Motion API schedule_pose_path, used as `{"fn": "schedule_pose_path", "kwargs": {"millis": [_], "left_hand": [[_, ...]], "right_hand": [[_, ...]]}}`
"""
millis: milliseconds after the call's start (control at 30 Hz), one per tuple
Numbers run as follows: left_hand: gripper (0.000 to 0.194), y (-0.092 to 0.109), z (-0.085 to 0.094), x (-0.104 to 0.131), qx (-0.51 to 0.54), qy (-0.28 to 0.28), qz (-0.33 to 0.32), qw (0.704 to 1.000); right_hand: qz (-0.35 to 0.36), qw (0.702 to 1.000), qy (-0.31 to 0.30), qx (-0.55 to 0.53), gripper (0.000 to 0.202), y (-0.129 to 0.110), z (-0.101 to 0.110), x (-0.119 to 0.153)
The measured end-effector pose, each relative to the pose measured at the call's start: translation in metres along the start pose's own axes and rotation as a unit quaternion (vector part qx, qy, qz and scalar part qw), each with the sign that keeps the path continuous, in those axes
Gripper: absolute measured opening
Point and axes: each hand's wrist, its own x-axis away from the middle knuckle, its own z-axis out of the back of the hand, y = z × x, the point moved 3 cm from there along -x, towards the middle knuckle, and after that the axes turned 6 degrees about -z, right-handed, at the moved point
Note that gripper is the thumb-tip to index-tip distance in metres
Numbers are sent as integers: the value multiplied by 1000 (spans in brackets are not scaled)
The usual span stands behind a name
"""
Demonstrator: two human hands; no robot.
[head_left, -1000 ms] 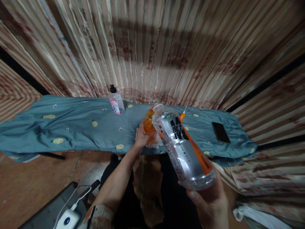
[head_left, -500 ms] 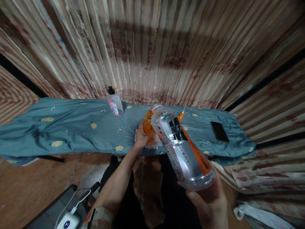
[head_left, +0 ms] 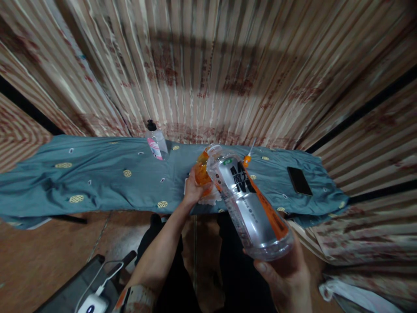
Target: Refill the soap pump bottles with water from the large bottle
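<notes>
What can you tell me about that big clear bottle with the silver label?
The clear, plastic-looking bottle wears a silver and orange label with black lettering and a green patch near the shoulder. It is tilted, base toward the camera, where the right hand holds it. Its neck overlaps the orange container in view; whether they touch, or any liquid is inside, I cannot tell.

Two hands: left hand (head_left: 194, 189), right hand (head_left: 288, 280). One big bottle (head_left: 252, 211) in the right fingers, one orange vessel (head_left: 202, 174) in the left. One pump bottle (head_left: 157, 145) beyond the left fingers. One phone (head_left: 299, 181), one orange tool (head_left: 246, 161) beyond the right fingers. One white device (head_left: 94, 303) nearer than the left fingers.
</notes>
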Motion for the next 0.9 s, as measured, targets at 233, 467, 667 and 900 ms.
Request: {"fn": "schedule_pose_path", "kwargs": {"millis": [233, 467, 667, 900], "left_hand": [[72, 0, -1, 0, 6, 5, -2, 1000], [69, -1, -1, 0, -1, 8, -9, 1000], [74, 2, 0, 1, -3, -6, 5, 1000], [71, 8, 1, 2, -1, -6, 14, 1000]], "right_hand": [[3, 1000, -25, 8, 84, 4, 7, -2], [6, 999, -29, 18, 83, 3, 7, 0], [1, 1000, -27, 16, 83, 4, 7, 1], [4, 999, -34, 18, 84, 6, 9, 2]]}}
